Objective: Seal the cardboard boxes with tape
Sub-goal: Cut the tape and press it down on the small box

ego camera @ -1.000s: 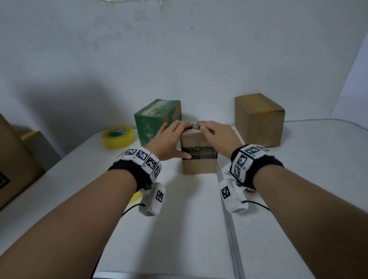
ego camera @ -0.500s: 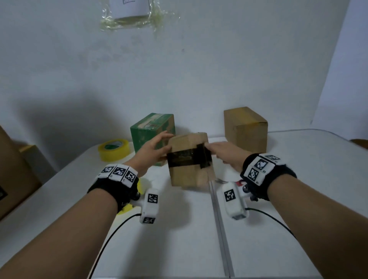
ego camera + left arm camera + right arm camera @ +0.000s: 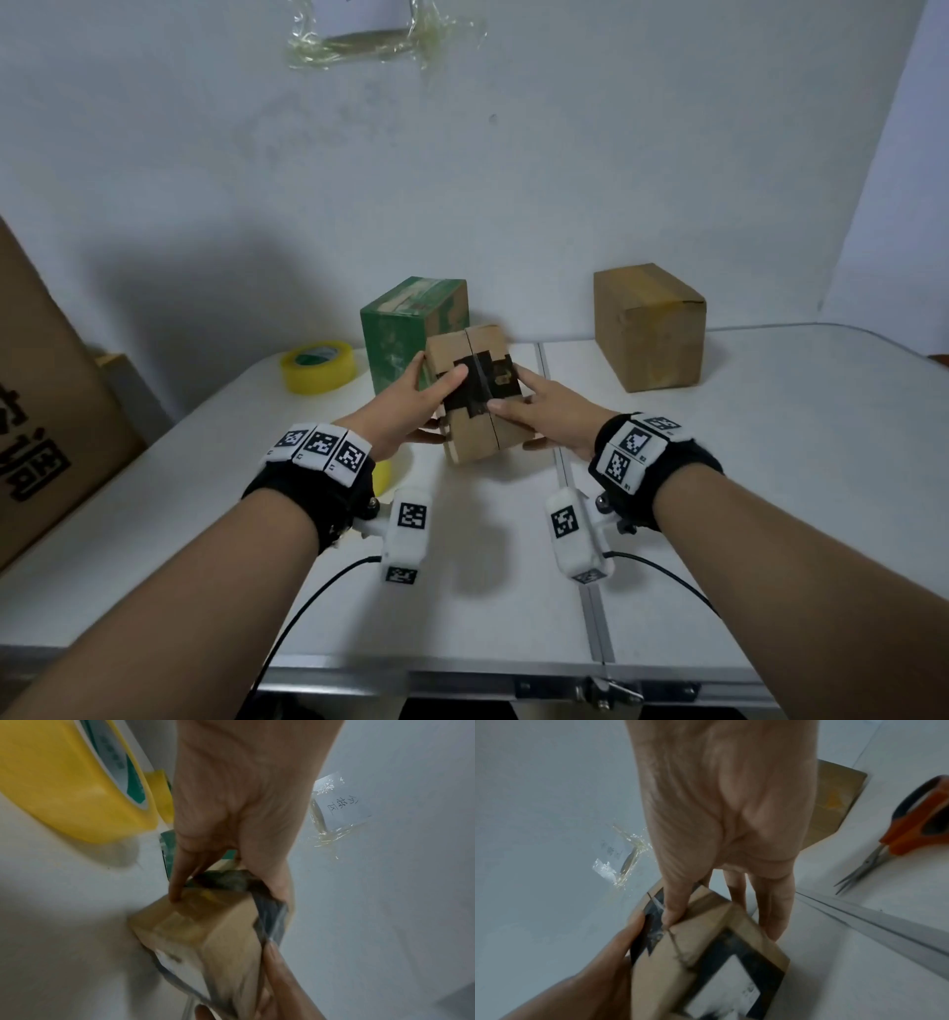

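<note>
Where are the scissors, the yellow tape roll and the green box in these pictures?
scissors (image 3: 916,817): right wrist view, on the orange handle.
yellow tape roll (image 3: 318,372): head view, on its outer side.
green box (image 3: 393,339): head view, on its front face.

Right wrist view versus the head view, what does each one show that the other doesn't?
Only the right wrist view shows the orange-handled scissors lying on the table. Only the head view shows the green box, a yellow tape roll and the large carton at the left. Both show the small cardboard box with dark tape, held by the left hand and right hand.
</note>
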Available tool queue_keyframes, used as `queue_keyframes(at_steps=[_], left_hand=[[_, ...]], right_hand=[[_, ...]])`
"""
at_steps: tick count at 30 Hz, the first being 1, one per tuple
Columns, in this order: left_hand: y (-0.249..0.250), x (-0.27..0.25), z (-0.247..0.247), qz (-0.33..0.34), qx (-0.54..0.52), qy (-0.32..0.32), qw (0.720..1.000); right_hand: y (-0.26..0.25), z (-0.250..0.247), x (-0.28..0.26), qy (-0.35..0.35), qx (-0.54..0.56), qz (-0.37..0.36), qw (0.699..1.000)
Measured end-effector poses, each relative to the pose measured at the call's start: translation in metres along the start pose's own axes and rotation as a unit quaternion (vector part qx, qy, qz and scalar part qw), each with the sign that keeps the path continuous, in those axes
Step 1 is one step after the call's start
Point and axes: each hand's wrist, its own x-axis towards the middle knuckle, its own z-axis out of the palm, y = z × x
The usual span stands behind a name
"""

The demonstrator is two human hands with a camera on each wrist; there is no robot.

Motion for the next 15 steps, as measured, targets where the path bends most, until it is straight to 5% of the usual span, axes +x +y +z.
queue_keyframes(at_steps=[6, 15], left_hand=[[0.004, -0.008, 0.012, -0.022, 0.080, -0.062, 0.995], [0.005, -0.006, 0.008, -0.034, 0.048, -0.095, 0.994]], right_hand=[[-0.001, 0.003, 0.011, 0.018, -0.005, 0.041, 0.999], [-0.001, 0.006, 0.021, 0.073, -0.037, 0.046, 0.996]])
